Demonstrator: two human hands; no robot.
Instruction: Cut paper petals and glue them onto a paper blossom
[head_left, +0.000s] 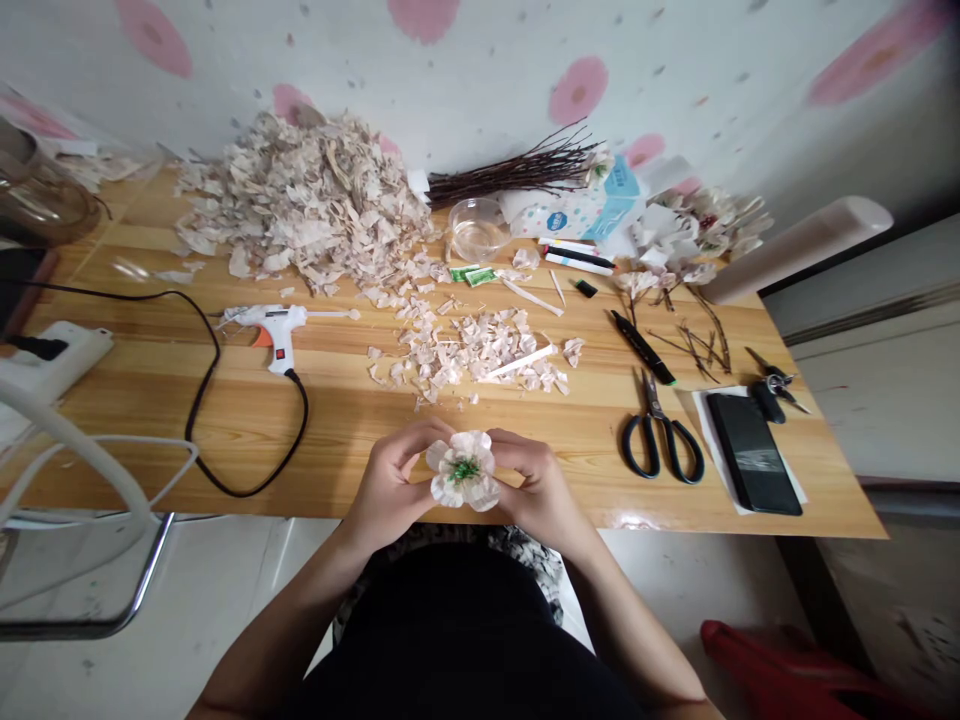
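Observation:
Between my two hands, near the table's front edge, is a handmade flower [464, 470] with pale pinkish-white petals and a green centre, facing up. My left hand [397, 475] pinches it from the left side, fingers curled behind the petals. From the right, my right hand [529, 475] grips the petals on that side. Any stem under the bloom is hidden. Just beyond the hands lies a scatter of loose pale petals [480, 350] with a white strip on top.
A large petal heap [315, 200] stands at the back left. A white glue gun [274, 328] with a black cord lies left. Dark twigs [517, 172] and a clear bowl [478, 230] sit behind. Scissors [657, 430], a marker [643, 347] and a phone [752, 452] lie right.

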